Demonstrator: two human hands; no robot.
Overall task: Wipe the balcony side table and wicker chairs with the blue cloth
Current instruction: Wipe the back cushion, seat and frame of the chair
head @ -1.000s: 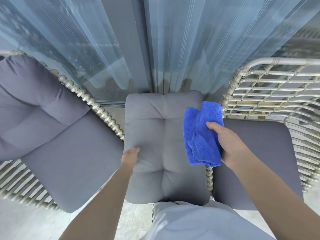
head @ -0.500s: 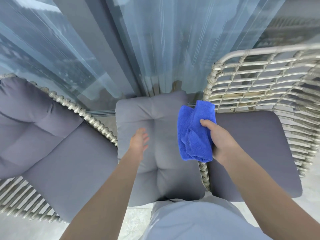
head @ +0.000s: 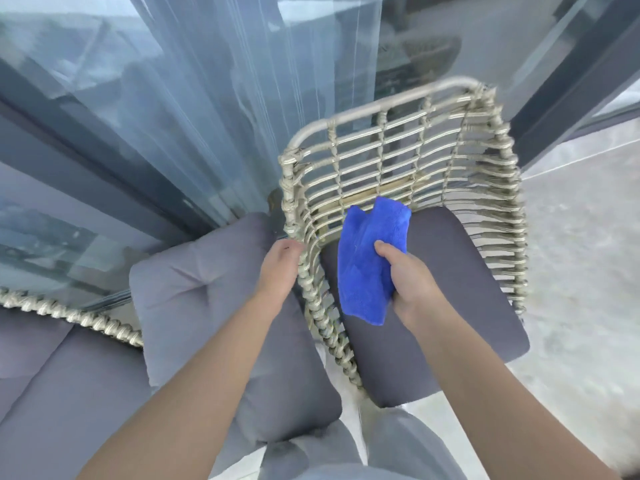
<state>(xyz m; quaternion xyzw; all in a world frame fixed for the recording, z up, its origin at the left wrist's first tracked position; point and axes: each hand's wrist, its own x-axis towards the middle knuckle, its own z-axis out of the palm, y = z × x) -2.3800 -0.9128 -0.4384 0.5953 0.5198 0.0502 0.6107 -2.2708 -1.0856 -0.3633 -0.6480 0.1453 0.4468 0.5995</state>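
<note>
Blue cloth (head: 367, 265) bunched in the right hand (head: 412, 282), fingers curled round its right edge, held over the wicker chair (head: 398, 150) seat, just in front of the woven back. Looks soft, light, floppy; best gripped as a wad so loose ends don't snag the weave. Left hand (head: 280, 268) rests at the chair's left arm rail; whether its fingers wrap the rail, cannot tell. Loose grey cushion (head: 194, 292) lies left of the chair, probably covering the side bench.
</note>
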